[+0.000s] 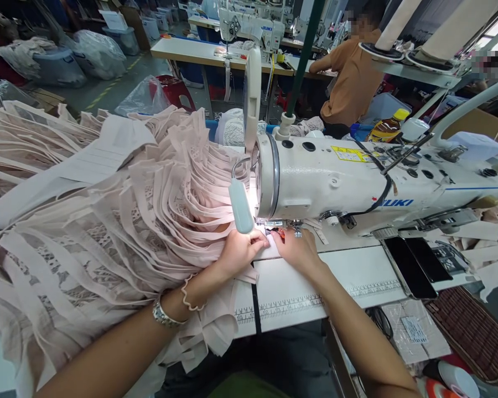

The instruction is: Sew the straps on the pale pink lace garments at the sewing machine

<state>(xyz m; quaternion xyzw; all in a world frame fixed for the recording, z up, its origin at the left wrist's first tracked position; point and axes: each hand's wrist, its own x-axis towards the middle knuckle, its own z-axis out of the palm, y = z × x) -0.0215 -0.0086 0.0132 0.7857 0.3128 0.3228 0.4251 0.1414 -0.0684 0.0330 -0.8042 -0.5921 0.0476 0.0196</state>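
A big heap of pale pink fabric and lace pieces (120, 221) covers the left of the white sewing table (340, 276). My left hand (240, 250) pinches the edge of a pink piece right at the needle of the white sewing machine (357, 182). My right hand (296, 249) rests on the table just right of the needle, fingertips on the same fabric edge, with something small and red at its fingers. The needle itself is mostly hidden behind a small lamp (240, 205) and my fingers.
Two dark phones (417, 265) lie on the table to the right. A brown beaded mat (473, 331) sits at the lower right. A person in an orange shirt (352, 77) works at another machine behind. A bottle (388, 128) stands behind my machine.
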